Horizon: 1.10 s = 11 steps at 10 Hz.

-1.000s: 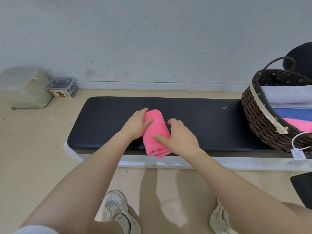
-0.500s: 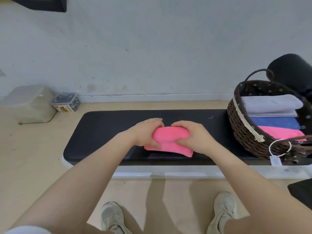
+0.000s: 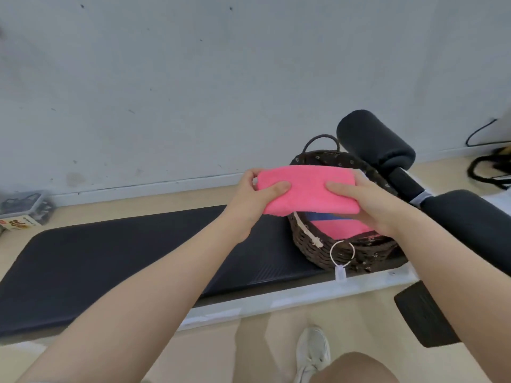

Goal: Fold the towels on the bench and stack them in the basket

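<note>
A folded pink towel (image 3: 307,189) is held level in the air, over the left rim of the dark wicker basket (image 3: 312,244). My left hand (image 3: 254,197) grips the towel's left end and my right hand (image 3: 367,205) grips its right end. The basket stands on the right end of the black padded bench (image 3: 124,264). Inside it I see another pink towel (image 3: 340,226) and a strip of a blue towel (image 3: 326,217); the rest of its contents is hidden behind the held towel.
Black foam roller pads (image 3: 378,145) of the bench stick out behind and right of the basket. A white tag on a ring (image 3: 340,268) hangs from the basket's front. A small box (image 3: 20,214) sits on the floor at far left. My shoe (image 3: 312,352) is below.
Both hands lifted the pink towel off the bench and carried it right and up to above the basket. The view swung right with them.
</note>
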{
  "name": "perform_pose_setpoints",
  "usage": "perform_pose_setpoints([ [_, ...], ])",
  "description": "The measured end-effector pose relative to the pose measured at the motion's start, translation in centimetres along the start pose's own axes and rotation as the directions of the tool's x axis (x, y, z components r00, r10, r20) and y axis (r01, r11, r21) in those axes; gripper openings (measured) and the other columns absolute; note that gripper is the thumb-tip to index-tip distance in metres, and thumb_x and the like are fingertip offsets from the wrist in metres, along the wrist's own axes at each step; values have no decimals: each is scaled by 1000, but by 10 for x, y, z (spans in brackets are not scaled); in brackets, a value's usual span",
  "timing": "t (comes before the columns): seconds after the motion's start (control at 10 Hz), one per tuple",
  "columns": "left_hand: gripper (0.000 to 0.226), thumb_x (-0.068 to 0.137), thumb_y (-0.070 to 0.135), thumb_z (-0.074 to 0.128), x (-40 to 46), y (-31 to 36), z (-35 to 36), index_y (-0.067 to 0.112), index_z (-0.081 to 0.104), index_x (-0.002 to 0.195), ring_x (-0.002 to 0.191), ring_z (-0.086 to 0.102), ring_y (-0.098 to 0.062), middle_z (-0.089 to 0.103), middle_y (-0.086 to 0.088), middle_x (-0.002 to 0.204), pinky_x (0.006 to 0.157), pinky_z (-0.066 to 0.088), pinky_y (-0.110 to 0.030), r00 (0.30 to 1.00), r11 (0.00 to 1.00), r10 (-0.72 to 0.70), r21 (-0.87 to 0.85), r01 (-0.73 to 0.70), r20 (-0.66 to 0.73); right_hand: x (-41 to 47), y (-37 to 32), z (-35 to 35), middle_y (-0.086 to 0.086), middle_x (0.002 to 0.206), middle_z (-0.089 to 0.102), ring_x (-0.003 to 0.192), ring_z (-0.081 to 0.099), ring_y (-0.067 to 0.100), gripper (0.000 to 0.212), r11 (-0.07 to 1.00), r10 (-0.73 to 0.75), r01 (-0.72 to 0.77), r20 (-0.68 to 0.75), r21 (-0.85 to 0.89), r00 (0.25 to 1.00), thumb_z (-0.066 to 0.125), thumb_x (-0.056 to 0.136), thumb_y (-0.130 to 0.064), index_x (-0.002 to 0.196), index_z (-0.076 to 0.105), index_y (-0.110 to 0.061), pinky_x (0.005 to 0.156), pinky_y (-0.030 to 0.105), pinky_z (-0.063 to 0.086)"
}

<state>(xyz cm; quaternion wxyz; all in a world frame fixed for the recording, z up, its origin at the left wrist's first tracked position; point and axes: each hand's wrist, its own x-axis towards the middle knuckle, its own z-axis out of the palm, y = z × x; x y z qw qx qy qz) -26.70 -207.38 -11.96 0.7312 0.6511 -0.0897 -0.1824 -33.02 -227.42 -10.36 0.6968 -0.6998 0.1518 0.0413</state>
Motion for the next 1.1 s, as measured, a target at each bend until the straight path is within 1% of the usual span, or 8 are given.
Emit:
perform_pose_setpoints([
  [0.1,45,81,26,71,23,-9,26,19,41,114,84,58,-11,55,0,104,64,54,-22,997,954,38,294,-58,71,14,5,-37,-1,101,60,83,59,13,32,995,78,-80,-32,-58,996,57,91,-18,122,50,-18,63,27,52],
  [0.3,47,85,56,52,65,-31,70,24,51,119,118,44,-28,59,-7,116,103,28,-40,967,266,59,930,-253,246,41,33,-72,16,87,52,56,50,21,33,862,289,-380,-291,-336,912,51,95,-23,119,47,0,34,19,46],
  [0.4,53,86,61,45,76,-43,81,23,52,122,130,29,-32,53,-13,123,113,6,-50,965,-26,2,964,-263,263,50,34,-74,15,112,42,57,54,27,29,826,257,-402,-371,-395,892,51,95,-24,117,42,-7,36,24,51],
  [0.5,63,81,58,56,79,-52,83,14,44,125,126,31,-32,43,-14,127,114,6,-49,950,-157,170,959,-235,260,53,33,-68,17,111,49,82,65,40,52,573,131,-434,-446,-695,886,59,89,-36,122,39,0,70,45,58],
  [0.6,75,80,50,63,85,-52,80,11,31,135,132,30,-29,34,-13,140,116,13,-41,920,-109,224,946,-305,322,51,37,-70,21,121,51,110,52,40,74,116,-391,-258,-283,-959,876,74,74,-42,125,40,-2,85,46,46],
  [0.7,65,91,39,52,90,-52,79,9,27,143,138,30,-23,29,-9,151,116,14,-36,879,-61,60,881,-470,473,53,41,-68,20,149,32,137,30,38,78,-143,-510,158,209,-977,834,51,79,-51,143,34,-8,111,50,26],
  [0.8,63,96,42,36,89,-54,79,9,18,147,141,26,-19,22,-7,155,116,10,-34,853,-103,-46,847,-522,520,65,52,-65,2,159,-11,147,-10,17,97,-127,-79,247,258,-961,963,-5,65,-67,150,-6,-18,117,41,-8],
  [1.1,78,93,60,28,85,-51,82,14,2,150,146,1,-16,-4,-3,159,118,-3,-37,874,-173,-229,866,-469,428,65,53,-79,-2,158,-15,146,-13,10,84,-1,23,-6,-6,-1000,1000,28,90,-65,150,-7,-18,118,43,-8],
])
